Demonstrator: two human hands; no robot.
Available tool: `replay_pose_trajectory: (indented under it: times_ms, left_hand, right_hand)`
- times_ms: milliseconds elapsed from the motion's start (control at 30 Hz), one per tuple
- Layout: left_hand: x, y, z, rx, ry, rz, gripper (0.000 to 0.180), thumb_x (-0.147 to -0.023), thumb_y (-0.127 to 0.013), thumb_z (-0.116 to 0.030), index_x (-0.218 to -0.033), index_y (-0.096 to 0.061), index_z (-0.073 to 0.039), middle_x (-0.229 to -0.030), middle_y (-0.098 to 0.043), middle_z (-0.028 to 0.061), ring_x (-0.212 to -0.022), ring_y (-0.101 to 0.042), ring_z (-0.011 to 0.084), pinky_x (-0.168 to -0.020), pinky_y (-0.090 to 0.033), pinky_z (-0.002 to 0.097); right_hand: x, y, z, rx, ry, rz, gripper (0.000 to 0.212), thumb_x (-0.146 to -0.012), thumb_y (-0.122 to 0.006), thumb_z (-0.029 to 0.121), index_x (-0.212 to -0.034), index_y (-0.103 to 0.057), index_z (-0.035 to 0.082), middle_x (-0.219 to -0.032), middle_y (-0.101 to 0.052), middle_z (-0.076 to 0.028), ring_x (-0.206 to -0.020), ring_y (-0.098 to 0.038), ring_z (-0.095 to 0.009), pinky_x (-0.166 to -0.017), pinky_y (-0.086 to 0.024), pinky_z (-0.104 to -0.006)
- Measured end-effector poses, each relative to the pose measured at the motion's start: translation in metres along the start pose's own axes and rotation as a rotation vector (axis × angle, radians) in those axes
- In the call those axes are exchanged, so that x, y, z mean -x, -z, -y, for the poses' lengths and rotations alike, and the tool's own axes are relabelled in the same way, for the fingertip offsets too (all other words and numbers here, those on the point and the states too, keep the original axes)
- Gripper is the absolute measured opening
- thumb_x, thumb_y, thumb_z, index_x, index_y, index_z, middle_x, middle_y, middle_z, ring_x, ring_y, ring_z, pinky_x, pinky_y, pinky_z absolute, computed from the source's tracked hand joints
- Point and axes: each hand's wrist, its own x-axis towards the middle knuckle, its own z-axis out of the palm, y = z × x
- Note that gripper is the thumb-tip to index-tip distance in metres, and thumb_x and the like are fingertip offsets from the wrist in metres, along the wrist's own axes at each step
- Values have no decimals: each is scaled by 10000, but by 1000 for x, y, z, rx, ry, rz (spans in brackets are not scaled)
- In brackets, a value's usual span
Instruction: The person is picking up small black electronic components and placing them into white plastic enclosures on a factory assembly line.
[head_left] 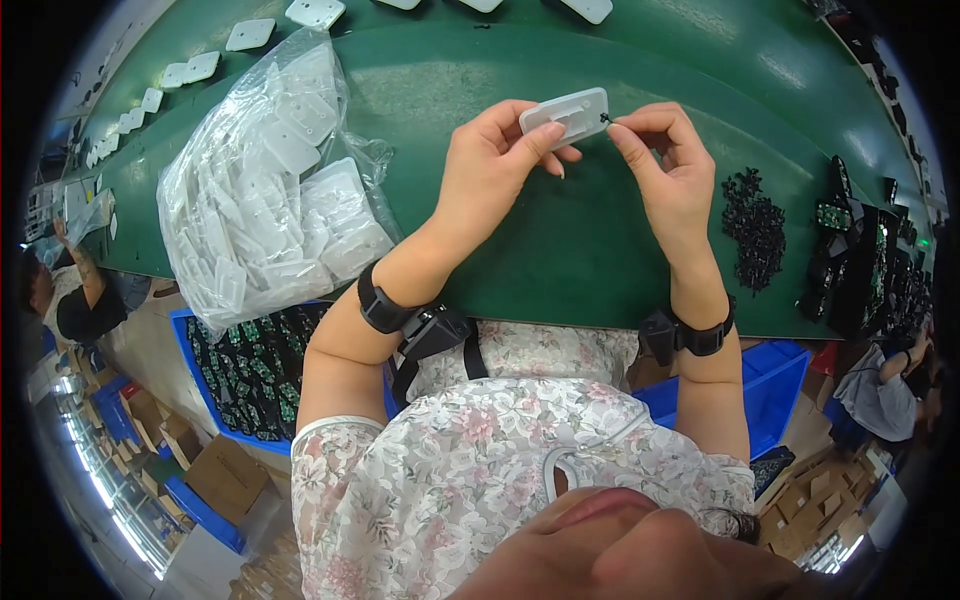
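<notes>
My left hand (497, 150) grips a white plastic cover (568, 112), its thumb lying across the inner face. Between the pinched thumb and forefinger of my right hand (662, 150) is a small black part (606, 118), which meets the right end of the cover. Whether that part is seated in the cover I cannot tell. Right of my right hand, a pile of small black parts (752, 230) lies on the green table (560, 240). To the left of my left forearm, a clear plastic bag (262, 180) bulges with many white covers.
White covers (250, 34) are spaced along the table's far side. Black pieces with green circuit boards (835, 215) crowd the right end. Below the table edge stand a blue bin of circuit boards (250, 375) and another blue bin (775, 385). Other people (885, 385) work at both sides.
</notes>
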Motion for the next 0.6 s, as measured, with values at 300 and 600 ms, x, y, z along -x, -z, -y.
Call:
replay_pose_trajectory:
  times_ms: [300, 600]
  left_hand:
    - [4, -6, 8, -163, -56, 3, 201, -911, -562, -28, -1082, -555, 76, -944, -653, 112, -857, -646, 149, -797, -508, 241]
    - [9, -13, 13, -249, -161, 1, 165, -925, -541, -34, -1056, -573, 61, -950, -638, 79, -855, -644, 140, -770, -507, 235]
  right_hand:
    - [5, -5, 9, 32, -95, 101, 54, -826, -672, 32, -849, -630, 6, -823, -547, 4, -742, -511, -60, -670, -400, -196]
    - [6, -11, 10, -174, -249, 82, 57, -842, -663, 47, -840, -622, 7, -815, -556, 17, -741, -508, -53, -676, -398, -189]
